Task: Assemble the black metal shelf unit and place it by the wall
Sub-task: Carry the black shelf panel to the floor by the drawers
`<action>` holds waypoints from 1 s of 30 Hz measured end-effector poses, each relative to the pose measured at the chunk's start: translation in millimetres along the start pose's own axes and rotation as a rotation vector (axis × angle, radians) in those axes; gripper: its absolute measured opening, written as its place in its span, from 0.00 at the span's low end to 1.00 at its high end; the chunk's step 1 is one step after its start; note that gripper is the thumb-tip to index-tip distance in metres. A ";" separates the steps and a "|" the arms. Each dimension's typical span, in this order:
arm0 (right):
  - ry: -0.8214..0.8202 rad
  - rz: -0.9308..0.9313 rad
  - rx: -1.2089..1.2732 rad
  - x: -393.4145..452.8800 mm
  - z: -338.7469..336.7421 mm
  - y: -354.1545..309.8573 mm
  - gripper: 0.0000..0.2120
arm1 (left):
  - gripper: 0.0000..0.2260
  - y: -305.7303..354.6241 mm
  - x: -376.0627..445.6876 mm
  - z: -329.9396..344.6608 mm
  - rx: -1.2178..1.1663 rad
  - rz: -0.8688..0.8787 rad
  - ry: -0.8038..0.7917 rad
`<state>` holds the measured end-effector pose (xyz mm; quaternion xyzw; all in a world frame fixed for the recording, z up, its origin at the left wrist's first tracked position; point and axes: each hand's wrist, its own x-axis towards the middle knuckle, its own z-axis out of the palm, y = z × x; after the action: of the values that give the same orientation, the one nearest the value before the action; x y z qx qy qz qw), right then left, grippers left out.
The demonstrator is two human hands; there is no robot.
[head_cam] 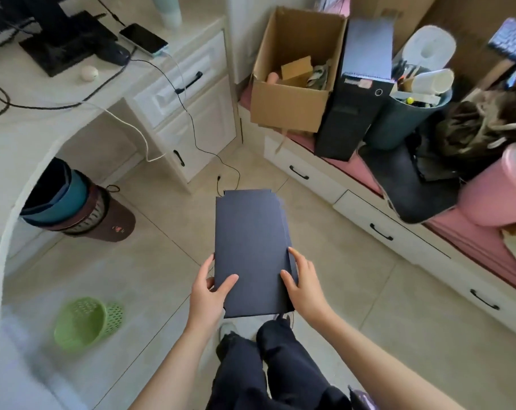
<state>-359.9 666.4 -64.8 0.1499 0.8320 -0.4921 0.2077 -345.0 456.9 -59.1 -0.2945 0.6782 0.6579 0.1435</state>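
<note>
Above the tiled floor (354, 291), held flat before the person's legs: black panel (251, 247). Left hand (208, 294) grips its near left edge, thumb on top. Right hand (302, 281) grips the right edge likewise.
</note>
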 end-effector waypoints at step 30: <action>0.107 0.396 0.220 316.4 11.0 321.7 0.23 | 0.39 -227.8 377.7 227.0 0.424 -0.186 -0.390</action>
<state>-486.6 822.4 -469.0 0.3579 0.7374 -0.5209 0.2384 -551.4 608.0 -484.1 -0.1867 0.7301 0.5299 0.3890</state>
